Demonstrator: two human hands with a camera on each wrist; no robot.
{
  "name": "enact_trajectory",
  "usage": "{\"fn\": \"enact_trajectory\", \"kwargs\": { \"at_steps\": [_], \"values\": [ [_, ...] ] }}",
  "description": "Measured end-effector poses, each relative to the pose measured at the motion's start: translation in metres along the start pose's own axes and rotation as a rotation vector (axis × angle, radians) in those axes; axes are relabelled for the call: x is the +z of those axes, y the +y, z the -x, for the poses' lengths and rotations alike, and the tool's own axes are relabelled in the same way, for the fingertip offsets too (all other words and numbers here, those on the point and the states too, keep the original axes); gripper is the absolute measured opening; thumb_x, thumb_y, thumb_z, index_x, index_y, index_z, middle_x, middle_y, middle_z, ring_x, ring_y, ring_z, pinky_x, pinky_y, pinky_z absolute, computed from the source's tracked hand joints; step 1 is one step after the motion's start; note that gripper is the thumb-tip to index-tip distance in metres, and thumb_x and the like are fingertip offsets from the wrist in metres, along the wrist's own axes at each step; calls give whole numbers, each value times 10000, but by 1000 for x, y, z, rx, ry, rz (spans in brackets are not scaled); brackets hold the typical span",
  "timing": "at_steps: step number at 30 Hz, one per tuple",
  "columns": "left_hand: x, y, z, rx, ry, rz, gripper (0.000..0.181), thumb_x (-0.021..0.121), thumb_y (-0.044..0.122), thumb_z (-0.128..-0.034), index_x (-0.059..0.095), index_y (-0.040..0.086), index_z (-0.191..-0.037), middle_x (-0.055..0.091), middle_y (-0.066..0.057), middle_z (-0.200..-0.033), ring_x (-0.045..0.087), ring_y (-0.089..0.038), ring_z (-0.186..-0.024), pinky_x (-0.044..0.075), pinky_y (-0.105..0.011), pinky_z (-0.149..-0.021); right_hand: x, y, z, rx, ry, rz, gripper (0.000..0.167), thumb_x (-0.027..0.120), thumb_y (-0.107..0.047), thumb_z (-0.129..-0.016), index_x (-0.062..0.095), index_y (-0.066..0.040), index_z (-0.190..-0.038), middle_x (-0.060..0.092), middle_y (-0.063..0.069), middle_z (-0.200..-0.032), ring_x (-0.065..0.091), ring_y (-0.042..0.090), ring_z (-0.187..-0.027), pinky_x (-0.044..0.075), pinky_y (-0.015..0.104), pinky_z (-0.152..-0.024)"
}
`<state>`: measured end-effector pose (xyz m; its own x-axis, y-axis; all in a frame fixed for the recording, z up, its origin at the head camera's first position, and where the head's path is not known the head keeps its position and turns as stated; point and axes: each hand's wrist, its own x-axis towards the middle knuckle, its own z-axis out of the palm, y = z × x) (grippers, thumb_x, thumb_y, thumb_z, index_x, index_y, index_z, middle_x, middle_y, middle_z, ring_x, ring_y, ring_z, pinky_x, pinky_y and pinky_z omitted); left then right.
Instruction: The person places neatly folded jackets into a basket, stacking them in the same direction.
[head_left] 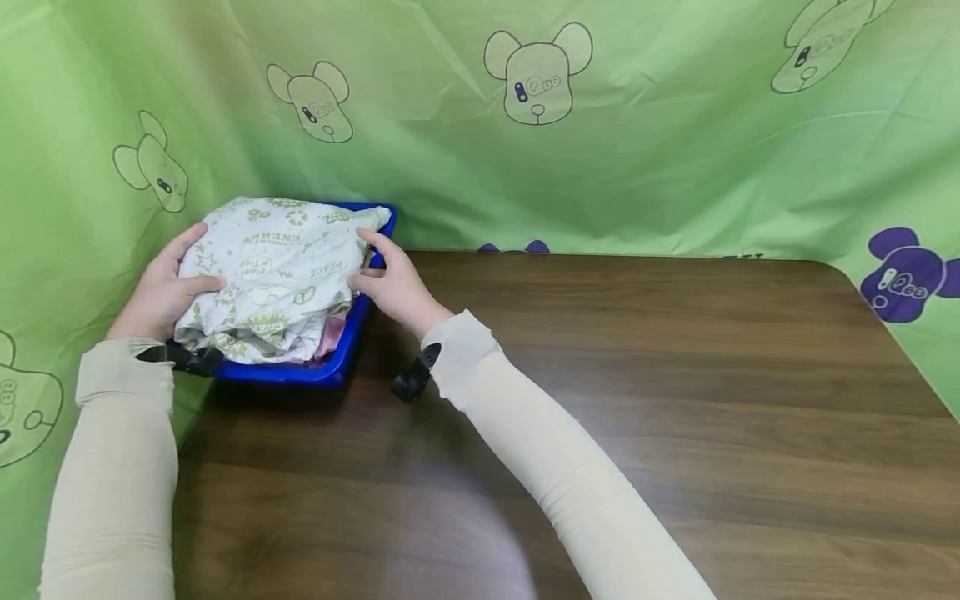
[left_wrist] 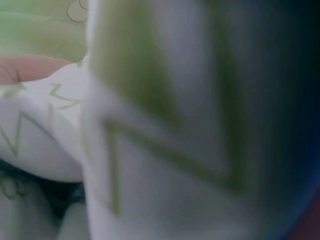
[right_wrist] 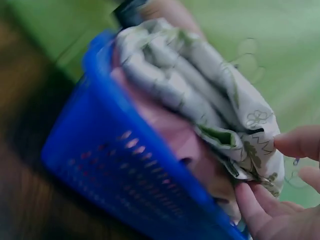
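A folded white printed cloth (head_left: 273, 258) with green drawings and words lies piled on top of a blue basket (head_left: 335, 369). Its left side is held by my left hand (head_left: 159, 290), thumb over the top and other fingers along the far edge. At the opposite side my right hand (head_left: 396, 283) grips the cloth's edge between thumb and fingers; the right wrist view shows the fingers (right_wrist: 252, 200) under the folded layers. Pink fabric (right_wrist: 165, 122) sits beneath it inside the basket. Blurred printed cloth (left_wrist: 165, 125) fills most of the left wrist view.
The basket stands at the back left of a brown wooden table (head_left: 570, 400), close to the green curtain (head_left: 420, 125) with bear-head drawings. The curtain hangs along the back and both sides. Each wrist wears a black strap (head_left: 417, 375).
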<state>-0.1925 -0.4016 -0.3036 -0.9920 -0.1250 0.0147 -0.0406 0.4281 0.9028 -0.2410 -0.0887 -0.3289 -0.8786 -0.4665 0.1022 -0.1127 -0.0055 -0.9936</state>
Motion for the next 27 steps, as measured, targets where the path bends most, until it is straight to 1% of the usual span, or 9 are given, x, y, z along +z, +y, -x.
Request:
{"fn": "enact_trajectory", "kwargs": {
  "at_steps": [2,4,7,10,13,15,18,21,27],
  "values": [
    [-3,1,2,-15,-21,-101,827,592,30,-996,114,227,-1641,38,-12,-1703,129,-258,-1527,322,-196,-1128,2,1,1,-43,-29,158,656,634,-26,-969,383,-122,-1567,231,142,-1640,564,310,-1286,520,257,-964],
    [-6,3,4,-23,-50,-197,810,594,101,-1013,89,195,-1640,9,-94,-1698,76,-338,-1532,207,-365,-1224,5,1,2,-72,-59,305,606,624,-66,-988,407,-103,-1553,210,166,-1643,504,308,-1353,484,260,-1021],
    [-9,9,7,-17,-111,-335,799,587,141,-1022,74,125,-1634,2,-222,-1671,34,-464,-1510,89,-615,-1206,7,3,4,-96,-98,489,546,603,-112,-1009,444,-88,-1531,217,164,-1652,355,283,-1470,374,285,-1136],
    [-6,19,9,4,-169,-516,783,585,127,-1008,97,15,-1610,-37,-344,-1622,-15,-542,-1485,44,-711,-1156,9,7,6,-102,-134,620,517,563,-149,-1031,446,-91,-1531,213,142,-1664,220,253,-1529,275,299,-1196],
    [3,27,10,22,-234,-653,752,577,157,-1006,139,-59,-1578,-67,-434,-1563,-89,-607,-1442,-11,-759,-1113,9,11,8,-113,-155,687,510,510,-172,-1052,418,-93,-1548,193,131,-1674,216,259,-1530,249,310,-1210],
    [10,31,10,16,-288,-713,764,561,254,-1024,136,-47,-1582,-90,-451,-1544,-136,-643,-1407,-39,-789,-1079,9,14,9,-118,-157,727,505,484,-188,-1066,402,-95,-1556,189,127,-1675,214,267,-1530,231,323,-1219],
    [18,34,11,9,-359,-763,828,530,404,-1036,91,-14,-1600,-54,-437,-1557,-164,-669,-1376,-60,-805,-1059,12,18,11,-112,-149,804,506,464,-233,-1083,380,-124,-1570,191,107,-1677,223,286,-1526,232,384,-1225],
    [21,30,12,8,-406,-776,898,537,461,-1026,32,-8,-1602,-57,-406,-1577,-186,-659,-1376,-64,-813,-1048,15,20,13,-75,-139,867,510,448,-294,-1092,362,-187,-1583,186,55,-1682,209,296,-1530,270,508,-1202],
    [25,16,9,-4,-453,-746,938,553,456,-1023,-41,20,-1604,-249,-436,-1515,-237,-661,-1355,-63,-831,-1023,20,22,15,10,-104,858,501,452,-363,-1088,380,-278,-1577,211,-42,-1676,181,307,-1537,278,693,-1123]
  ]
}}
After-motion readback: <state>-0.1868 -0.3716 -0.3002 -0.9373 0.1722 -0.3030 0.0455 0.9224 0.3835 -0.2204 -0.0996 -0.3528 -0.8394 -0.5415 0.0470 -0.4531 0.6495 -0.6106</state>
